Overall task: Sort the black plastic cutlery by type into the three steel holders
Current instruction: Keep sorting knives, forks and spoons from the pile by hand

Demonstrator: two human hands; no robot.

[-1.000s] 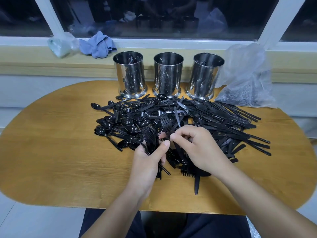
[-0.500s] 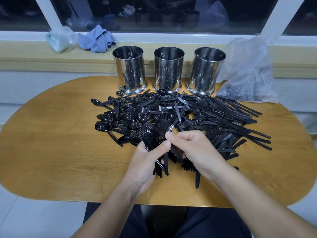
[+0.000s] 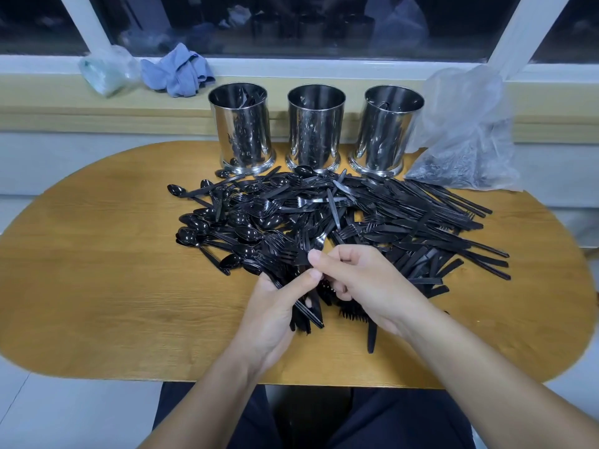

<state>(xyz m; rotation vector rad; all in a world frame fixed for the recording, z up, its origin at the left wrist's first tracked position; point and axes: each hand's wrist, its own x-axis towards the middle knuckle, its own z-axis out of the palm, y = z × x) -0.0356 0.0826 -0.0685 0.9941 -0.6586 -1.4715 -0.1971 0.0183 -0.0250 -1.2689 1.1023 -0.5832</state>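
The left hand (image 3: 270,314) has its grip tight on a bunch of forks (image 3: 299,306). The right hand (image 3: 363,283) pinches one more fork. Most cutlery (image 3: 372,222) lies piled on the desk (image 3: 97,286). Next, I think, the bunch goes into one cup (image 3: 316,124).

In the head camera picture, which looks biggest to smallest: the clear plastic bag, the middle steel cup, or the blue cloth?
1. Clear plastic bag, largest.
2. Middle steel holder.
3. Blue cloth, smallest.
The cloth lies farther back on the sill, so it may really be closer in size to the holder.
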